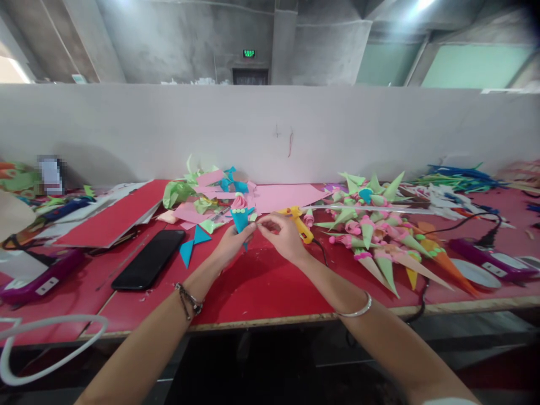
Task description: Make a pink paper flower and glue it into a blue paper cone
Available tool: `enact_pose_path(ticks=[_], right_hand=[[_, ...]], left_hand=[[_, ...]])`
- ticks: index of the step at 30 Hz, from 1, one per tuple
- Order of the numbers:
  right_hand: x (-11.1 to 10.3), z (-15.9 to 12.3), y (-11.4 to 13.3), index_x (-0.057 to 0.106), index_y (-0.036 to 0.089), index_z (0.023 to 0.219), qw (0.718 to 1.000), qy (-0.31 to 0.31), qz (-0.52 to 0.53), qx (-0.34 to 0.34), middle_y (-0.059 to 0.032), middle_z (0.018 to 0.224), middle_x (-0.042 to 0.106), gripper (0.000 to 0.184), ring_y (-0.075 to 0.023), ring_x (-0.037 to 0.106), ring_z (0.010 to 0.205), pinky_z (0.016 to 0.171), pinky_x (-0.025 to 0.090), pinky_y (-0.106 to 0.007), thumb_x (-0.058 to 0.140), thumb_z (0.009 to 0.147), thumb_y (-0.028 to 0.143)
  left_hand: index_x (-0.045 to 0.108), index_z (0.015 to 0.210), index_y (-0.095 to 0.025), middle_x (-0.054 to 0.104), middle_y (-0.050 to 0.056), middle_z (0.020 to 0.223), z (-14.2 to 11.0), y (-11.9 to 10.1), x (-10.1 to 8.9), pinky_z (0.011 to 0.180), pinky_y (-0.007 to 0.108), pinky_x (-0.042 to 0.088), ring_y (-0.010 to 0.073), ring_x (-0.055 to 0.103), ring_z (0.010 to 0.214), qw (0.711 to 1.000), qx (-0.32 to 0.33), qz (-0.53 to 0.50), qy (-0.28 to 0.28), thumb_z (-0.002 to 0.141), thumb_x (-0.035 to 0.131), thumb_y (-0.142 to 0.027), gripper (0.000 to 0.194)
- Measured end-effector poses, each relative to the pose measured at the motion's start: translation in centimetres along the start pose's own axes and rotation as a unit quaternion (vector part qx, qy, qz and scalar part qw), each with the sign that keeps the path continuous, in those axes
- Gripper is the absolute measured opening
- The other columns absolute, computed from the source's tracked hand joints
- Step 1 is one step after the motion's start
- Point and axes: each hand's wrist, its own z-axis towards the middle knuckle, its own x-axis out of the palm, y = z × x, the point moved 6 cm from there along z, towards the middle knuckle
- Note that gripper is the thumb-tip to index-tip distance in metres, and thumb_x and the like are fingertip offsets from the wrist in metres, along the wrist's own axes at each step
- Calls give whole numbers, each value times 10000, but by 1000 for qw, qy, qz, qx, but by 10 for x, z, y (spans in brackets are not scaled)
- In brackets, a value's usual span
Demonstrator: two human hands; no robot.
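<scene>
My left hand is closed around a blue paper ice cream cone, held upright with its point downward. A pink swirl tops the cone, with pale dots along its rim. Beside it, my right hand is in a pinch, fingertips close to my left thumb; whatever it grips is too small to make out. Just behind my right hand lies a yellow glue gun with a black cord. Blue paper triangles rest on the red table to the left of my hands.
A black phone lies at left. Many finished paper cones are heaped at right. Pink paper sheets and scraps lie at the back, below a white partition. Purple power strips sit on both sides.
</scene>
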Motion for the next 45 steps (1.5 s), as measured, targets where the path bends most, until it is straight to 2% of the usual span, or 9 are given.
enact_pose_path(ticks=[12, 19, 26, 31, 39, 45], right_hand=[[0, 0, 5, 625, 211, 822, 1000, 14, -10, -19, -37, 796, 585, 134, -146, 547, 726, 613, 452, -260, 504, 765, 215], [-2, 1, 6, 609, 196, 761, 999, 12, -29, -19, -31, 734, 573, 99, -143, 537, 676, 586, 442, -256, 514, 760, 222], [-4, 2, -2, 598, 191, 760, 999, -21, 25, 25, -32, 770, 601, 118, -144, 558, 712, 634, 460, -261, 519, 761, 280], [-5, 2, -5, 625, 193, 782, 998, -29, 44, 29, -37, 782, 611, 142, -155, 568, 751, 657, 460, -267, 507, 772, 271], [-3, 2, 5, 656, 226, 836, 1000, 4, 16, -2, -31, 784, 602, 161, -148, 553, 740, 626, 446, -262, 504, 780, 226], [-1, 3, 6, 650, 197, 801, 999, 17, 27, 11, -36, 778, 581, 165, -141, 542, 740, 615, 426, -247, 486, 784, 202]], left_hand=[[495, 600, -143, 381, -58, 516, 1, -1, -2, 486, 207, 256, 60, 331, 483, 1000, 7, 22, 2, 657, 583, -428, 304], [475, 595, -146, 380, -61, 515, -1, -3, -1, 484, 204, 259, 55, 327, 479, 1000, 4, 10, -5, 645, 601, -411, 298], [414, 525, -160, 364, -62, 481, 2, -2, -3, 499, 210, 275, 57, 342, 473, 1000, -2, -25, -17, 671, 579, -394, 321], [399, 526, -166, 351, -68, 468, 3, 0, -5, 484, 212, 266, 54, 330, 452, 999, -10, -46, -25, 678, 569, -398, 325], [428, 552, -159, 374, -64, 470, 2, 3, -1, 478, 210, 259, 55, 339, 455, 999, -12, -42, 2, 685, 573, -407, 317], [420, 531, -154, 384, -61, 479, 0, -3, 1, 499, 213, 261, 56, 339, 470, 1000, -3, -19, 10, 683, 574, -422, 344]])
